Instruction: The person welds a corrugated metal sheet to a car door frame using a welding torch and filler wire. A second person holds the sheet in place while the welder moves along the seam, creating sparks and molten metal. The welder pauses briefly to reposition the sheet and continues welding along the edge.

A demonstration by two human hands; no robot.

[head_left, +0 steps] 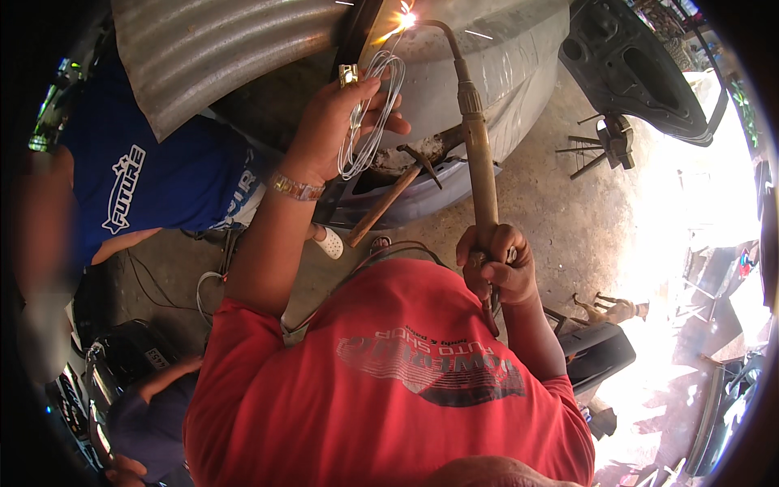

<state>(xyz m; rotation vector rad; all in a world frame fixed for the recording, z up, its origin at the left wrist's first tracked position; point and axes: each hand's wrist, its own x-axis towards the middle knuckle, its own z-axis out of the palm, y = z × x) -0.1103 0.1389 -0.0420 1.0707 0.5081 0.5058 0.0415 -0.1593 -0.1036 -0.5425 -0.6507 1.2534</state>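
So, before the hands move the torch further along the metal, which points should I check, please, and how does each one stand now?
1. Right hand grips the torch handle firmly: ok.
2. Flame sits at the torch tip against the grey car panel: ok.
3. Left hand holds the coil of wire with one end toward the flame: ok.
4. Left fingers well away from the flame: not ok, they are close beneath it.
5. Hammer resting on the panel edge, steady: cannot tell.
6. The person in the blue shirt is clear of the sparks: cannot tell.
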